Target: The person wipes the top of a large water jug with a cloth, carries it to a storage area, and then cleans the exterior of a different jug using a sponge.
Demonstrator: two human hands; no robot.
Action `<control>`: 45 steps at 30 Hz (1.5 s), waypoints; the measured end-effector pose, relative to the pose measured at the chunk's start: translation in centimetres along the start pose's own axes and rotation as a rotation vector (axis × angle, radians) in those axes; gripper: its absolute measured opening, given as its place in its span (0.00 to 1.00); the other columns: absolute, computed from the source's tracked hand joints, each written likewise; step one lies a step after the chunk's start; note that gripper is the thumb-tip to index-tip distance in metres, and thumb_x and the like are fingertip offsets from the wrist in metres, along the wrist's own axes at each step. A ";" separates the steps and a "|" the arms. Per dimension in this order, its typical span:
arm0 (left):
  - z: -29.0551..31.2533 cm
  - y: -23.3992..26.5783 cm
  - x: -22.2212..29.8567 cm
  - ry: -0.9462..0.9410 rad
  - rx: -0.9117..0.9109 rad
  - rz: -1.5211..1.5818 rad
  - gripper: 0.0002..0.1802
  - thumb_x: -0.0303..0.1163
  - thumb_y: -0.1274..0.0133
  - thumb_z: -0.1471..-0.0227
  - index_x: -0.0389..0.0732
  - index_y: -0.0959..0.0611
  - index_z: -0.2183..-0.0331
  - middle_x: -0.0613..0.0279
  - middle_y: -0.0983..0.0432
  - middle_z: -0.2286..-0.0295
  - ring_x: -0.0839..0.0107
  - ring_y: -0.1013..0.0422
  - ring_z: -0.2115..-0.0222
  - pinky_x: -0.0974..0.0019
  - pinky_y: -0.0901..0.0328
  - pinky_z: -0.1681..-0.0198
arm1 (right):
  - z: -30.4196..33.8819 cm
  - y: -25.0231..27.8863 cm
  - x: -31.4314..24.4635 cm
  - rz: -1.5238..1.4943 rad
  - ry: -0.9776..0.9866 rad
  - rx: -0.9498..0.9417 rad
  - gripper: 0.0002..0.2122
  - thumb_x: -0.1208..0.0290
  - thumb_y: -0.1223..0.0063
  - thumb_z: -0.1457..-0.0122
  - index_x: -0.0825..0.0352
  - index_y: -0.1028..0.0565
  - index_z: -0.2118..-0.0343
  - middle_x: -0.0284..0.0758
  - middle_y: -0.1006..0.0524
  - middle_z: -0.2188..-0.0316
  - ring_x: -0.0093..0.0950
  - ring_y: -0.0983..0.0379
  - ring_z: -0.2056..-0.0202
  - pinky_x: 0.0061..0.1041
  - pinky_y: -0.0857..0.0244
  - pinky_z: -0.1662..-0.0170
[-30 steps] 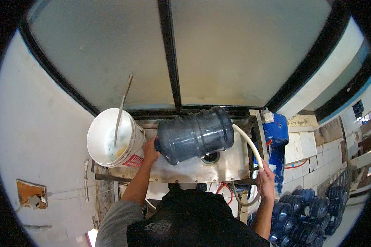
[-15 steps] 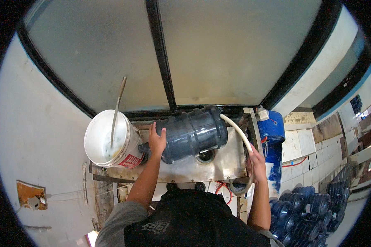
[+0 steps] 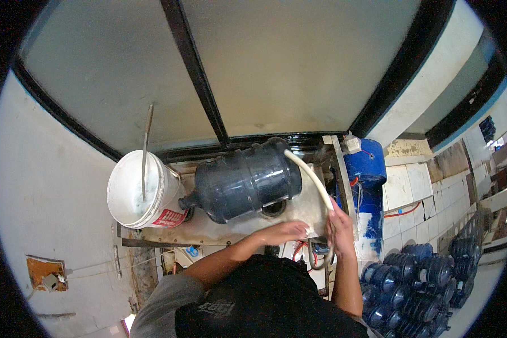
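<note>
A dark blue-grey water jug (image 3: pixel 245 180) lies on its side across a metal-topped counter (image 3: pixel 219 234), its neck pointing left toward a white bucket. From the jug's right end, a cream hose (image 3: pixel 311 176) curves down into my right hand (image 3: pixel 340 228), which is closed around it. My left hand (image 3: pixel 287 231) is off the jug, over the counter's front edge, its fingers stretched toward the right hand and slightly blurred. It touches neither the jug nor, as far as shows, the hose. Below my right hand, the hose loops back under the counter edge.
Inside the white bucket (image 3: pixel 114 194) stands a thin stick (image 3: pixel 147 141) in foamy liquid. Behind the counter are framed frosted panes (image 3: pixel 298 67). A blue barrel (image 3: pixel 366 163) stands at the right. Several stacked water jugs (image 3: pixel 414 281) fill the lower right. Orange tubing (image 3: pixel 403 211) runs along white tiles.
My left hand has let go of the jug's neck end and moved right, toward my right hand. The right hand keeps its hold on the hose. The view has shifted slightly.
</note>
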State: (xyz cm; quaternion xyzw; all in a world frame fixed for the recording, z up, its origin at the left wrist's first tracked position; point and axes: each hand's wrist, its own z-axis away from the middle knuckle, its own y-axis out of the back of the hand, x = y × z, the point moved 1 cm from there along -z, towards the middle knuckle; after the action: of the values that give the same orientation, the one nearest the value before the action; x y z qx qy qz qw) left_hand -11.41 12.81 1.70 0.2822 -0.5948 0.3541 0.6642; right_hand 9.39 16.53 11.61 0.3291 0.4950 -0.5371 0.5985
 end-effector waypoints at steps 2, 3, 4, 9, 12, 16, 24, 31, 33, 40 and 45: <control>-2.0 -3.4 -0.1 -0.029 -0.209 -0.116 0.24 0.48 0.52 0.33 0.38 0.24 0.49 0.60 0.24 0.53 0.69 0.28 0.53 0.62 0.33 0.48 | -2.4 -1.2 -1.2 -0.013 -0.021 -0.007 0.24 0.63 0.51 0.31 0.65 0.34 0.35 0.21 0.38 0.86 0.13 0.45 0.87 0.16 0.51 0.86; -2.8 -4.5 0.2 0.037 -0.253 -0.093 0.24 0.48 0.53 0.33 0.38 0.23 0.50 0.59 0.23 0.55 0.70 0.27 0.55 0.62 0.32 0.50 | -3.0 -1.2 -1.4 -0.020 -0.028 -0.010 0.23 0.64 0.51 0.31 0.65 0.34 0.35 0.21 0.38 0.86 0.13 0.45 0.87 0.17 0.51 0.86; -3.4 -5.5 1.1 0.101 -0.298 -0.072 0.23 0.48 0.54 0.32 0.37 0.23 0.51 0.57 0.22 0.57 0.70 0.27 0.57 0.62 0.32 0.51 | -3.1 -0.8 -1.3 -0.016 -0.034 -0.013 0.24 0.64 0.51 0.31 0.64 0.34 0.34 0.21 0.38 0.86 0.13 0.45 0.88 0.17 0.51 0.86; -5.8 -8.6 -1.7 0.050 -0.195 -0.335 0.33 0.57 0.66 0.31 0.36 0.20 0.61 0.49 0.21 0.67 0.56 0.24 0.64 0.53 0.32 0.60 | -1.9 1.9 1.0 0.033 -0.051 0.000 0.23 0.63 0.54 0.29 0.61 0.35 0.33 0.22 0.39 0.87 0.14 0.46 0.89 0.17 0.49 0.86; -5.9 -10.5 -1.5 0.059 -0.340 -0.246 0.39 0.65 0.66 0.35 0.35 0.20 0.59 0.45 0.21 0.68 0.52 0.24 0.63 0.50 0.32 0.56 | 1.0 3.8 3.0 0.125 -0.066 -0.006 0.22 0.66 0.54 0.29 0.59 0.34 0.34 0.22 0.35 0.82 0.12 0.43 0.84 0.16 0.46 0.82; -6.5 -12.5 -2.9 0.077 -0.417 -0.248 0.37 0.62 0.63 0.34 0.34 0.22 0.53 0.47 0.22 0.65 0.55 0.24 0.62 0.51 0.31 0.59 | 3.0 6.6 6.8 0.173 -0.020 0.017 0.22 0.69 0.52 0.30 0.60 0.33 0.34 0.26 0.27 0.73 0.14 0.37 0.76 0.17 0.40 0.72; -11.4 -10.4 -5.7 0.148 -0.001 0.553 0.21 0.48 0.56 0.32 0.39 0.23 0.54 0.55 0.20 0.65 0.64 0.20 0.67 0.59 0.24 0.64 | 7.4 9.1 10.2 0.297 0.045 0.049 0.28 0.54 0.63 0.27 0.72 0.38 0.35 0.40 0.27 0.50 0.28 0.30 0.51 0.29 0.36 0.45; -15.4 1.6 0.2 0.288 0.342 0.658 0.29 0.58 0.62 0.33 0.39 0.26 0.56 0.47 0.20 0.72 0.55 0.20 0.73 0.51 0.23 0.68 | 8.2 5.8 15.2 0.525 0.180 0.082 0.33 0.70 0.50 0.32 0.67 0.55 0.30 0.46 0.24 0.58 0.34 0.25 0.55 0.36 0.32 0.47; -15.7 1.9 0.1 0.305 0.318 0.631 0.29 0.57 0.60 0.33 0.38 0.26 0.56 0.46 0.20 0.71 0.55 0.19 0.72 0.52 0.22 0.67 | 5.6 5.3 16.8 0.486 0.221 0.067 0.33 0.70 0.51 0.32 0.66 0.55 0.30 0.43 0.24 0.60 0.34 0.24 0.60 0.35 0.29 0.53; -12.9 3.4 -1.6 0.356 0.539 0.540 0.33 0.61 0.55 0.36 0.39 0.25 0.49 0.47 0.22 0.54 0.61 0.22 0.57 0.51 0.26 0.57 | -1.2 3.6 12.3 1.086 0.192 0.323 0.30 0.74 0.52 0.36 0.66 0.45 0.32 0.63 0.26 0.52 0.56 0.22 0.60 0.49 0.28 0.58; -0.5 4.7 -3.3 0.237 0.475 0.506 0.32 0.59 0.56 0.35 0.40 0.25 0.48 0.53 0.20 0.54 0.63 0.22 0.57 0.55 0.32 0.48 | -8.2 2.2 8.2 1.380 -0.002 0.146 0.28 0.70 0.52 0.37 0.69 0.40 0.34 0.60 0.21 0.65 0.55 0.22 0.63 0.51 0.28 0.60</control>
State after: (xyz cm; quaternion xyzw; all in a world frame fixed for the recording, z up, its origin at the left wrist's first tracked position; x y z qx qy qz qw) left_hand -15.02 15.56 -1.88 0.2295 -0.4660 0.6656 0.5358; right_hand 9.06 21.98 1.18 0.6077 0.1343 -0.0659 0.7800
